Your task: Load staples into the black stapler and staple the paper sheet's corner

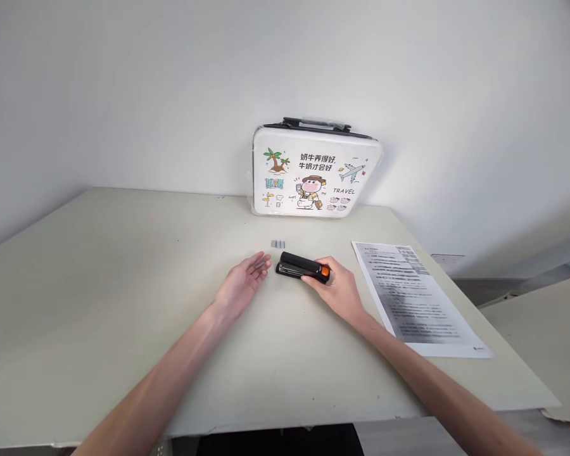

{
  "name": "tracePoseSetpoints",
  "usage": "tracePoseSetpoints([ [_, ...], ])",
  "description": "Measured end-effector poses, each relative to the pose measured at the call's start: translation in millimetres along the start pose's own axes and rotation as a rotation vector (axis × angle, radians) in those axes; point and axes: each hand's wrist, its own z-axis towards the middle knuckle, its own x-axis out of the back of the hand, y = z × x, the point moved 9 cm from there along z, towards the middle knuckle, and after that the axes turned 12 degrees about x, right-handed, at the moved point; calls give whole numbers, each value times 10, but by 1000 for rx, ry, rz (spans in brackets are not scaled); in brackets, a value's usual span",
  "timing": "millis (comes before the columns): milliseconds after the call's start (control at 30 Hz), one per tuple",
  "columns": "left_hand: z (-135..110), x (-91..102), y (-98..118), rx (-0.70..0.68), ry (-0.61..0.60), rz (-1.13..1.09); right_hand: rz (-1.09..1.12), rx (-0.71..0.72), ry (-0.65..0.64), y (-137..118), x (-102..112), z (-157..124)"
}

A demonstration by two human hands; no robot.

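My right hand [338,284] grips the rear end of a black stapler [297,263] with an orange part at its back, thumb on the near side. The stapler lies on the table, its front pointing left toward my other hand. My left hand [244,278] is turned partly palm up just left of the stapler, fingers curled around a small grey strip of staples [261,263] near the fingertips. Beyond the stapler, several short grey staple strips [278,244] lie side by side on the table.
A white case [313,183] with cartoon prints and a black handle leans against the wall at the back of the pale table [123,285]. To the right lies a printed sheet of paper [408,297]. The table's front edge is close to me.
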Motion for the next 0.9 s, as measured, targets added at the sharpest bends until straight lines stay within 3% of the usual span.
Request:
tracePoseSetpoints([
  [200, 55, 181, 219, -114, 43, -107, -33, 32, -94, -82, -389, 231],
  [367, 68, 321, 383, -197, 68, -195, -192, 121, -86, -239, -744, 475],
  [567, 46, 370, 438, -247, 82, -231, -273, 144, -193, -405, -1202, 863],
  [667, 43, 328, 393, -219, 73, -206, -243, 225, -193, -556, -1164, 917],
  [800, 40, 212, 258, -129, 29, -119, -125, 485, -105, -889, -834, 768],
  [900, 21, 40, 141, -68, -78, 60, -140, 612, -161, -1007, -687, 605],
])
